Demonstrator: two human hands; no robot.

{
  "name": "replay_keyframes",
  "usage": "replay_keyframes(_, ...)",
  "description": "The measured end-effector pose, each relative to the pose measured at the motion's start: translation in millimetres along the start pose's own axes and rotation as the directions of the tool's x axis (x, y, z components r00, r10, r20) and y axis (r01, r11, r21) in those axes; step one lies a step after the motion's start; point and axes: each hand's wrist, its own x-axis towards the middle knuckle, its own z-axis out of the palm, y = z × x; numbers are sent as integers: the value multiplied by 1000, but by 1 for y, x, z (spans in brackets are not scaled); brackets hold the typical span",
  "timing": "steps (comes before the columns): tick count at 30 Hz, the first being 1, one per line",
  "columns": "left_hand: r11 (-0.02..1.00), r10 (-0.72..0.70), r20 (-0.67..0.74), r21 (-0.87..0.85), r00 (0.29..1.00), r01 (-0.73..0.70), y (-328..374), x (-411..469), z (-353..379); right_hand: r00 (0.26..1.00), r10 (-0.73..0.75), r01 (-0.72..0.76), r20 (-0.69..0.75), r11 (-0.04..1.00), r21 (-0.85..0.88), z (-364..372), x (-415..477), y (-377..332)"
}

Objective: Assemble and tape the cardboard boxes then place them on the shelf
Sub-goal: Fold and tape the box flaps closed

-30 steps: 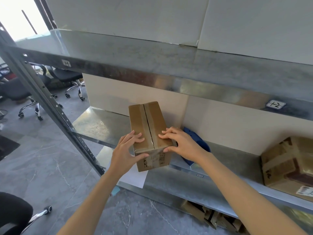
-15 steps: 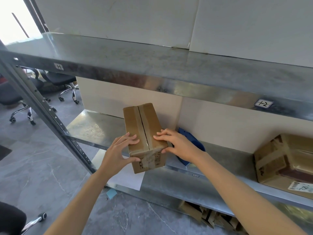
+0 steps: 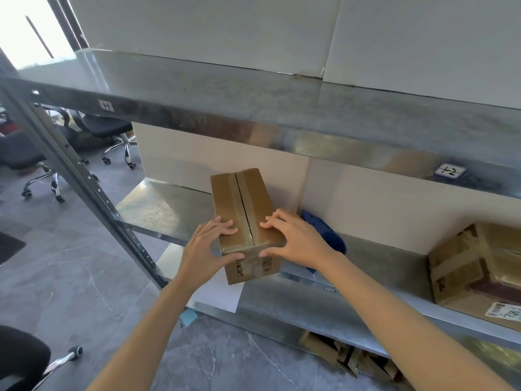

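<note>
left hand (image 3: 205,249) and right hand (image 3: 296,241) each grip the near end of the taped box (image 3: 242,198), fingers spread on its top, thumbs on the near face; box sits lengthwise on the middle shelf (image 3: 158,204), near end seemingly at or just past the front edge; since a second ago it has barely shifted and the grip is the same; so placing looks nearly done, a last push in and letting go remain; blue thing (image 3: 324,232) just right of it; second box (image 3: 476,263) well apart; chairs (image 3: 107,128) far left
</note>
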Motion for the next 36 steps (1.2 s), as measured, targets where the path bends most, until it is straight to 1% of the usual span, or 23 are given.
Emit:
replay_keyframes(1,1000,-16,-29,-16,999,16,3,-2,4,997,10,-11,-75,1000,-8,6,-1,-4)
replay_keyframes(3,997,-33,-72,-67,997,28,8,-6,10,980,38,-32,-196,999,33,19,-4,-8)
replay_keyframes(5,994,-46,-94,-99,995,36,10,-7,13,970,60,-44,-236,996,72,26,-7,-8)
replay_keyframes(8,993,-76,-137,-103,988,62,13,-7,19,972,67,-45,-224,994,99,28,-8,-6)
replay_keyframes(11,991,-94,-168,-114,981,75,16,-8,24,974,112,-69,-195,975,213,25,-8,-6)
replay_keyframes(13,992,-86,-162,-109,983,69,14,-8,24,976,143,-89,-161,948,305,23,-9,-3)
replay_keyframes(15,994,-70,-141,-92,987,57,11,-8,21,984,141,-94,-109,932,351,19,-10,2)
replay_keyframes(17,996,-58,-121,-76,991,49,8,-8,18,992,107,-78,-66,938,337,14,-10,7)
replay_keyframes(21,1000,0,-92,22,996,2,4,-9,14,999,40,-40,5,948,317,7,-14,10)
replay_keyframes(23,1000,9,-74,15,997,-8,-1,-9,7,999,2,-14,42,960,281,4,-15,10)
replay_keyframes(26,1000,-19,-70,-21,997,17,-14,-12,-10,993,-80,62,85,979,193,1,-16,7)
replay_keyframes(28,998,-61,-97,-41,993,57,-21,-13,-22,987,-151,143,55,982,125,3,-14,-1)
replay_keyframes(30,993,-106,-156,-64,982,97,-24,-13,-25,977,-212,212,-11,976,57,7,-10,-12)
replay_keyframes(32,983,-166,-247,-112,955,142,-20,-14,-21,973,-218,222,-73,974,55,14,-5,-22)
replay_keyframes(34,971,-225,-337,-160,914,180,-14,-16,-13,978,-184,194,-96,974,114,21,-1,-29)
replay_keyframes(36,955,-276,-353,-209,894,212,-7,-20,-6,973,-193,207,-126,973,106,27,3,-34)
